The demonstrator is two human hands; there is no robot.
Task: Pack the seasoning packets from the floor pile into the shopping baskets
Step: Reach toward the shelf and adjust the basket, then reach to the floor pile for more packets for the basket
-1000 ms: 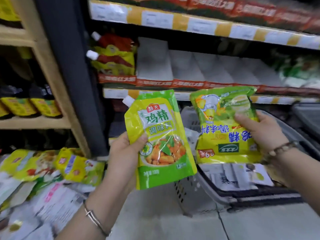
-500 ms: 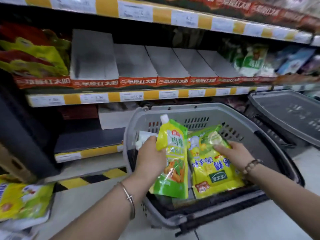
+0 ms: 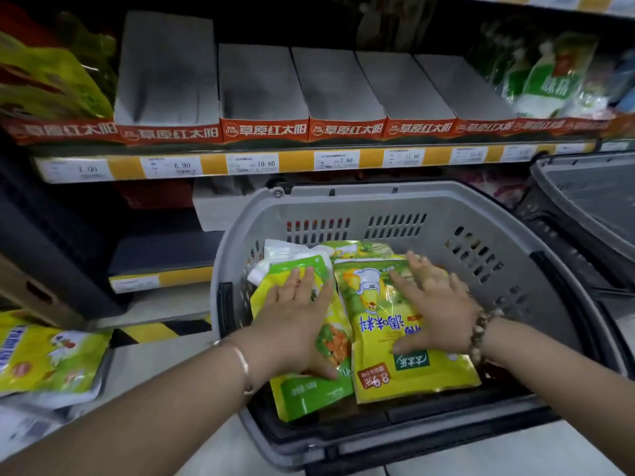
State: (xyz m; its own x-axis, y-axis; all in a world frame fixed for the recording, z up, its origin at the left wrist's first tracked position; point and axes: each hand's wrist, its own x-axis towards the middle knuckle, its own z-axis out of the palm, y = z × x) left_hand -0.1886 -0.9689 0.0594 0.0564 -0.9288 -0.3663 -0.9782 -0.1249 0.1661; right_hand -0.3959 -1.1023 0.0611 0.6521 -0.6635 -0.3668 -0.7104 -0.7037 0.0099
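Both hands press two seasoning packets flat inside the grey basket (image 3: 378, 204).

The green spouted pouch (image 3: 309, 396) and the yellow packet (image 3: 415, 372) lie side by side, long axes running from near rim to far wall, the yellow one's print upside down. The left hand (image 3: 295, 324) and right hand (image 3: 436, 304) rest palm-down on top, fingers spread, pinching nothing.

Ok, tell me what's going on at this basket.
A person is packing a grey basket. The left hand presses flat on a green pouch and the right hand on a yellow packet, both lying in the basket. More packets lie on the floor at the left; a second basket stands at the right.
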